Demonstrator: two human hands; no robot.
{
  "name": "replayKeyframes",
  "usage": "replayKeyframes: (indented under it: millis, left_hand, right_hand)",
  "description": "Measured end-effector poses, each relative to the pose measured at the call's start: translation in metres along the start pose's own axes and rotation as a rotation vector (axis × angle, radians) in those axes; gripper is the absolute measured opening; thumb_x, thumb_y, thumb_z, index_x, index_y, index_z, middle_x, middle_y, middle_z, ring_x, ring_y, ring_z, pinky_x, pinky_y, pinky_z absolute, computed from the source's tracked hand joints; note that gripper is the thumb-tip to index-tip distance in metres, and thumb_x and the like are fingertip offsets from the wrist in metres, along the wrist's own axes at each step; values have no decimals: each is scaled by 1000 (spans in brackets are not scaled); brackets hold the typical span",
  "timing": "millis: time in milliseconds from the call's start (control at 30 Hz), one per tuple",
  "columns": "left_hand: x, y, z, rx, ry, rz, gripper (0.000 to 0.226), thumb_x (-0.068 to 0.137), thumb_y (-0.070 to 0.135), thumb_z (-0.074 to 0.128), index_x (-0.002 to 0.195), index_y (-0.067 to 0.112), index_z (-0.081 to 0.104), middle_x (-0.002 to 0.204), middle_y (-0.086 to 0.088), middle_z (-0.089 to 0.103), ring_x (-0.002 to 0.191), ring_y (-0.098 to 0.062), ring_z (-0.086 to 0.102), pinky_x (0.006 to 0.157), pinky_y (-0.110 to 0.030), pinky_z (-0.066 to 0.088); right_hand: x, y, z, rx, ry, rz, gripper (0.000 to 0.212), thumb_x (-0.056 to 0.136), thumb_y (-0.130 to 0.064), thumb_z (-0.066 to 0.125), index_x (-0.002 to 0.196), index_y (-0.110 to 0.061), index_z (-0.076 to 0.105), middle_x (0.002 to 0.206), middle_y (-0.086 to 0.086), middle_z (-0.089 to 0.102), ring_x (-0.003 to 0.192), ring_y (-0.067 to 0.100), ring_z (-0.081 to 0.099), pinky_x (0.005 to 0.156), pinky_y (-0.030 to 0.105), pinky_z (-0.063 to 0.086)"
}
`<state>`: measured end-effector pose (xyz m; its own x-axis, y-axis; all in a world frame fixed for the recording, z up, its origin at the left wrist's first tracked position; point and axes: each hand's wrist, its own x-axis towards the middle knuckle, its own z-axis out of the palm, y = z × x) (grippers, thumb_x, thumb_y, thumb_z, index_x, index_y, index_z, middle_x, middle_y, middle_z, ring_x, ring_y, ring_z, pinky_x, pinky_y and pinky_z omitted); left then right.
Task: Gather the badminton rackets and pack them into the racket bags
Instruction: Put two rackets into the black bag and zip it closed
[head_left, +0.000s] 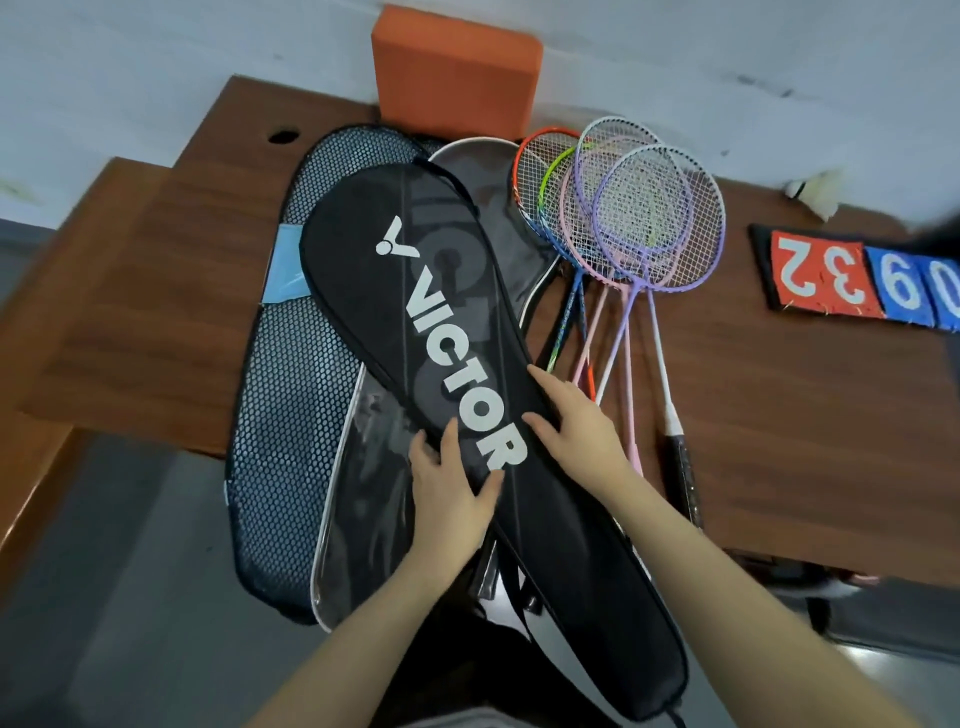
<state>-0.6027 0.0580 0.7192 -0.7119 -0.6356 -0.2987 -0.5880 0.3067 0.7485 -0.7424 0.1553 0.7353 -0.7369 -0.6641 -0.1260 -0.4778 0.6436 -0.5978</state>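
The black racket bag (415, 291) printed VICTOR lies slantwise on top of the pile, its wide head end toward the far side of the worktop (779, 441) and its narrow handle end hanging over the near edge toward the person. Both hands rest on its lower half: the left hand (457, 499) lies flat with fingers spread on the bag's left edge, and the right hand (576, 421) presses open-palmed on its right edge; neither is closed around anything. The bag looks like thin, soft cloth, light and limp, so it will likely sag if lifted by one end; holding it at the seam by the opening, which I cannot make out here, seems the sensible grip. Under it lie a mesh bag (291, 405) and a clear-edged cover (343, 499). Just to its right, the rackets (623, 208) lie fanned with heads overlapping and shafts converging toward the right hand; they look light and stiff, best taken by the handles, sparing the strings. Farther out are an orange block (457, 73), a shuttlecock (815, 192) and number cards (857, 280).
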Motion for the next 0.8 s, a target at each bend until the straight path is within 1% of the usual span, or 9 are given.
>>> replayKeyframes:
  millis: [100,167,267,333,400,467,567,700,800]
  left_hand:
    - [6,2,-2,-145,-11,-56,80,78,28,71,142,26,23,147,-12,11,135,-26,25,110,-35,27]
    - [10,8,-8,-234,1,-59,80,77,23,72,142,24,26,143,-10,18,127,-20,34,100,-18,26]
    - [7,13,-18,-270,56,-1,79,79,16,71,143,19,26,139,-8,25,114,-8,36,86,-2,20]
    - [1,15,-30,-271,93,56,78,80,14,70,143,20,26,142,-7,23,121,-10,34,91,-5,20]
    - [-2,17,-47,-262,130,139,76,79,13,70,142,21,28,144,-7,22,128,-8,28,100,-11,20]
    - [0,17,-68,-264,149,220,75,78,12,71,141,22,32,146,-8,22,132,-4,23,109,-19,19]
    - [10,18,-100,-276,142,306,73,77,12,71,140,22,35,146,-10,25,137,-19,26,113,-42,28]
    - [29,22,-141,-248,140,332,72,82,15,68,142,29,31,150,-5,23,139,-14,22,114,-34,23]
    - [50,17,-174,-215,160,375,69,85,13,65,142,30,30,150,-2,23,139,-12,20,114,-33,22]
  right_hand:
    - [-6,1,6,46,5,50,57,91,-30,57,143,-30,34,127,3,56,113,19,55,91,35,47]
    - [-7,-3,5,84,17,60,57,92,-28,57,143,-29,34,129,3,55,116,19,54,93,34,46]
    - [-11,-15,2,37,58,-40,57,92,-24,57,144,-24,34,110,3,58,97,19,58,79,33,49]
    - [-16,-26,-1,27,104,-115,57,92,-22,57,144,-22,34,95,-3,50,82,13,52,67,26,41]
    - [-21,-39,-3,63,144,-148,56,92,-20,58,143,-21,36,92,-3,47,76,8,46,63,23,36]
    - [-23,-53,-3,129,168,-172,56,91,-20,59,143,-20,37,96,-1,50,74,5,45,68,24,40]
    - [-21,-80,-4,211,212,-200,56,90,-19,60,142,-19,38,104,-2,52,82,3,47,76,24,43]
    - [-4,-115,-2,218,262,-193,57,89,-21,60,142,-21,37,113,-1,54,97,8,52,84,20,41]
    - [18,-144,11,219,292,-178,57,89,-22,61,141,-21,38,122,0,55,104,3,50,88,18,39]
